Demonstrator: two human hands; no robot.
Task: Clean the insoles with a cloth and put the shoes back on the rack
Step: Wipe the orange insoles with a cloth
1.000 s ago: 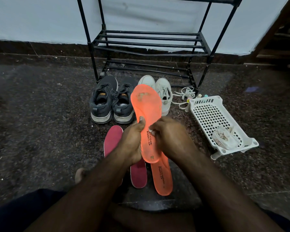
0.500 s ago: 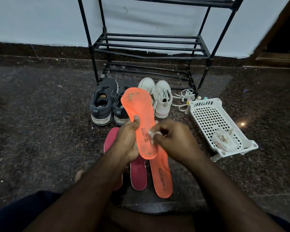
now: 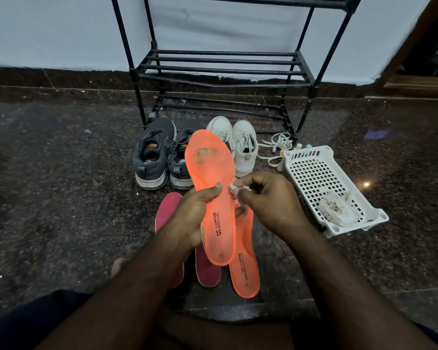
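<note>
Compared with a second ago, the right hand has slid off the face of the orange insole to its right edge, and a small white cloth, hidden before, is now showing between its curled fingertips. The left hand is still gripping the insole's lower half, thumb across the printed face and fingers wrapping behind, holding it upright with the toe end tipping away from the person.

The insole is thin, smooth foam with a worn, discoloured patch near the toe and dark lettering near the heel. Beneath the hands a second orange insole and two flat red insoles are lying on the dark speckled stone floor. Beyond the hands, dark grey mesh sneakers and white lace-up sneakers are standing before the black tubular metal rack. Right of the right hand is sitting a white perforated plastic basket.
</note>
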